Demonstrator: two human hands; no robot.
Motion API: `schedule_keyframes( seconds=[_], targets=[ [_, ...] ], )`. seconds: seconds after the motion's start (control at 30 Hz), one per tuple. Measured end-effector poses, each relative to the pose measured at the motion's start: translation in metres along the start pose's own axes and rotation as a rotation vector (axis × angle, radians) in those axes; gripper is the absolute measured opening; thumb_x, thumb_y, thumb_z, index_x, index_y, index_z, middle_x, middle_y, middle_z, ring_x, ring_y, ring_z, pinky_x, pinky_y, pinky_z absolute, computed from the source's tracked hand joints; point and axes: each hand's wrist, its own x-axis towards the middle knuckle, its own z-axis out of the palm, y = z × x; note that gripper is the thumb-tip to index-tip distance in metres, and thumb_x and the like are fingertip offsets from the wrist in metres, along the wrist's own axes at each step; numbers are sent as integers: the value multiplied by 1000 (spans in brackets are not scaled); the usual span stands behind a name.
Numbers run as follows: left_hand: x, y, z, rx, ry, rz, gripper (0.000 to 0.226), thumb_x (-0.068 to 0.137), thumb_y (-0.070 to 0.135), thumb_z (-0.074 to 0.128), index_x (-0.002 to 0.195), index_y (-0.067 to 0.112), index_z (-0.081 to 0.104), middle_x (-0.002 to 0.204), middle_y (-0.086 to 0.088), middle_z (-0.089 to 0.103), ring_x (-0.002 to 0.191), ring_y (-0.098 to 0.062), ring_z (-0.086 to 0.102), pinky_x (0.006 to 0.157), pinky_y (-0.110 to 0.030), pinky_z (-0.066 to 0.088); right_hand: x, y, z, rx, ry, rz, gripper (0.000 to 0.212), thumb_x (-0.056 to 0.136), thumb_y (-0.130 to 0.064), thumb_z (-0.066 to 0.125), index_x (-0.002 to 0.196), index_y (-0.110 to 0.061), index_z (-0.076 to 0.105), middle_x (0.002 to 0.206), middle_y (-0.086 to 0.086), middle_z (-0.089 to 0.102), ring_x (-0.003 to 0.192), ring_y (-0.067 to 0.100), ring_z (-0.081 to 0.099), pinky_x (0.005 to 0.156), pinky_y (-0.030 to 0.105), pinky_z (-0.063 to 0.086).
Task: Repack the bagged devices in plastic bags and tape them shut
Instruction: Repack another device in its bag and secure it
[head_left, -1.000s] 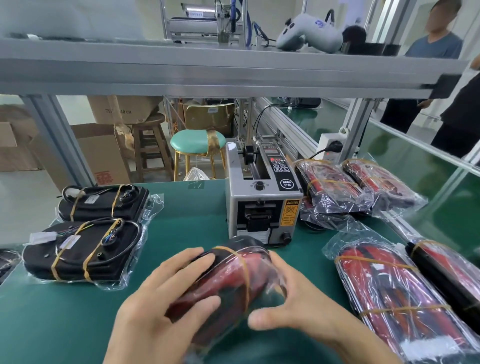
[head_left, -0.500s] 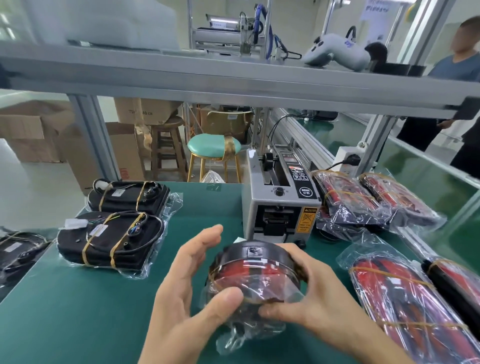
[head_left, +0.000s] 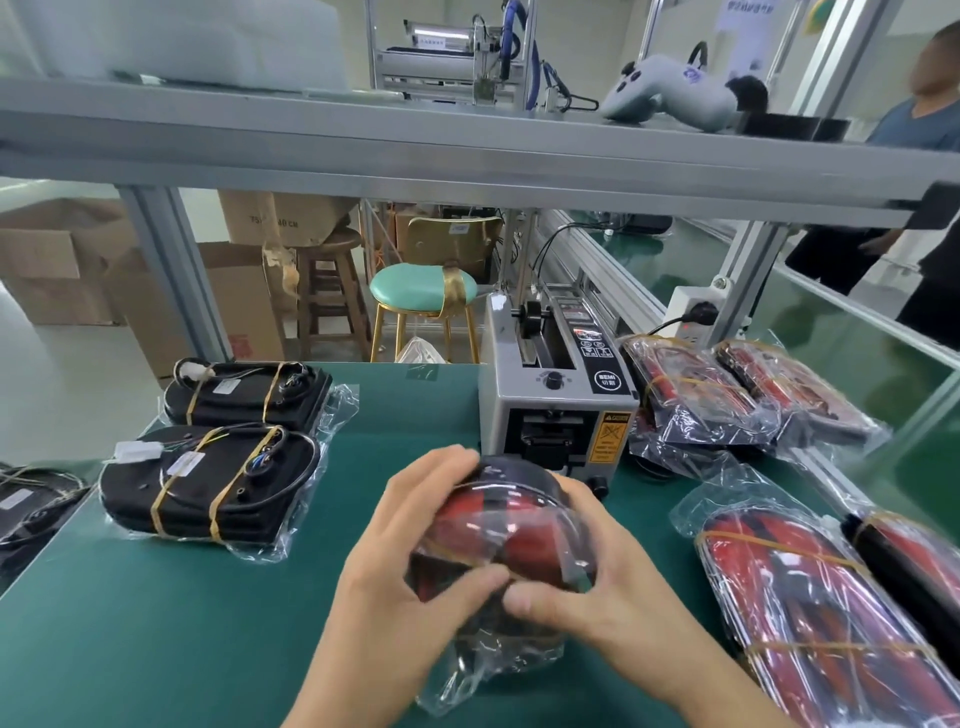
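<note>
I hold a red and black device in a clear plastic bag just above the green table, in front of the grey tape dispenser. My left hand grips its left side, fingers curled over the top and thumb on the front. My right hand grips the right side, thumb pressing the bag's folded plastic against the device. The bag's loose end hangs crumpled below my hands.
Two bagged black devices lie at the left. Several bagged red devices lie at the right and behind the dispenser's right side. An aluminium shelf spans overhead. A person stands at the far right.
My left hand's fingers, spread off the device half a second ago, have closed over its top. The device has tilted back, showing its red face, and both thumbs have met at its front.
</note>
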Motion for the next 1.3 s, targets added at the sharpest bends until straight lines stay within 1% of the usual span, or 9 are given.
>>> schedule_keyframes(
  seconds=[0.2, 0.33, 0.47, 0.57, 0.67, 0.87, 0.93, 1.07, 1.3],
  targets=[
    [14, -3, 14, -147, 250, -68, 21, 86, 39, 61, 106, 38, 70, 110, 12, 67, 106, -6, 62, 85, -8, 44, 19, -5, 20, 37, 332, -62, 39, 91, -59, 47, 113, -33, 66, 108, -8, 70, 101, 9, 66, 89, 23, 52],
    [11, 4, 16, -67, 277, -102, 34, 82, 52, 55, 113, 42, 63, 119, 18, 61, 116, -3, 55, 92, -10, 41, 28, -8, 24, 60, 420, -58, 36, 93, -43, 44, 107, -25, 72, 104, -2, 72, 101, 16, 67, 94, 42, 52],
    [9, 8, 23, 204, 333, -81, 60, 56, 42, 86, 103, 34, 50, 115, 25, 55, 106, 9, 51, 86, 1, 33, 29, -6, 24, 127, 460, -52, 33, 92, -40, 47, 104, -22, 73, 98, -1, 73, 95, 16, 69, 82, 29, 55],
    [9, 9, 24, 287, 343, 1, 33, 67, 17, 85, 84, 26, 58, 109, 18, 61, 97, 10, 54, 82, 1, 35, 29, -3, 26, 144, 486, -53, 33, 93, -40, 46, 104, -23, 72, 94, 0, 74, 89, 17, 69, 77, 25, 55],
    [11, 10, 13, 322, 317, 76, 7, 85, 23, 66, 81, 18, 64, 105, 13, 65, 97, 8, 58, 82, -1, 38, 29, -4, 29, 187, 476, -51, 33, 94, -40, 46, 104, -23, 72, 96, 6, 74, 92, 26, 70, 84, 40, 56],
    [44, 24, -28, 223, 215, 9, 15, 94, 20, 52, 81, 22, 59, 68, 5, 65, 63, -9, 64, 61, -24, 52, 27, -6, 33, 161, 436, -92, 33, 94, -39, 45, 92, -26, 76, 83, -11, 71, 78, 7, 68, 70, 13, 49],
    [48, 30, -39, 161, 139, -34, 10, 87, 34, 63, 81, 26, 60, 75, 4, 66, 70, -9, 64, 67, -25, 50, 30, -6, 36, 194, 444, -74, 33, 95, -37, 47, 90, -21, 76, 79, -7, 71, 74, 9, 69, 66, 13, 50],
    [23, 25, -32, 346, 19, -40, 59, 52, 61, 74, 100, 38, 49, 104, 23, 58, 99, 6, 54, 83, -4, 37, 34, -5, 35, 295, 514, -36, 34, 99, -33, 46, 90, -16, 74, 80, 9, 75, 73, 23, 73, 60, 25, 56],
    [7, -1, -10, 341, 307, 177, 9, 88, 11, 62, 89, 8, 71, 90, 9, 67, 85, -5, 63, 78, -19, 50, 36, -6, 38, 186, 523, -6, 36, 101, -36, 43, 90, -22, 74, 81, 6, 74, 81, 24, 71, 79, 39, 57]
  ],
)
